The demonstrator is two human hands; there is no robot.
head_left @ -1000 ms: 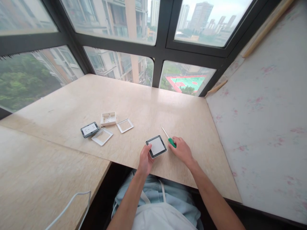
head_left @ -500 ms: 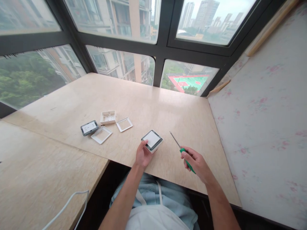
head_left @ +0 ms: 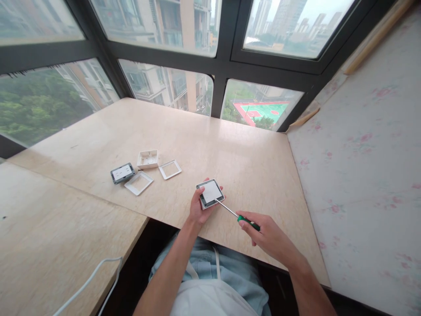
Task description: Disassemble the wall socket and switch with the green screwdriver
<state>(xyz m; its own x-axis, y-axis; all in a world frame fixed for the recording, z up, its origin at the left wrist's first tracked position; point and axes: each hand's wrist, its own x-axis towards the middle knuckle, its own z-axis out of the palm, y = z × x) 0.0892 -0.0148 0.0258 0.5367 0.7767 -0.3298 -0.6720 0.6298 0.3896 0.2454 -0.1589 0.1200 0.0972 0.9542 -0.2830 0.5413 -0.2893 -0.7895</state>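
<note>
Near the table's front edge, my left hand (head_left: 198,208) is wrapped round a wall switch (head_left: 211,191) with a white face and dark grey frame, seated in a white box. The thumb lies on its left side. My right hand (head_left: 263,230) grips the green handle of a screwdriver (head_left: 230,210). Its metal tip meets the lower edge of the switch's face; whether it sits in a slot or screw I cannot tell. To the left lie a grey-framed socket (head_left: 122,173), an open white mounting box (head_left: 148,165) and two white cover frames, one nearer (head_left: 130,187) and one farther right (head_left: 179,168).
The pale wooden table (head_left: 250,162) reaches back to dark-framed windows (head_left: 219,70). A flowered wall (head_left: 358,175) bounds it on the right. A white cable (head_left: 95,268) runs over the lower left board, beside a dark gap at the front edge.
The screwdriver has swung left and down, and its tip now touches the switch. My left hand has tilted and turned the switch slightly, with fingers now showing at its far side.
</note>
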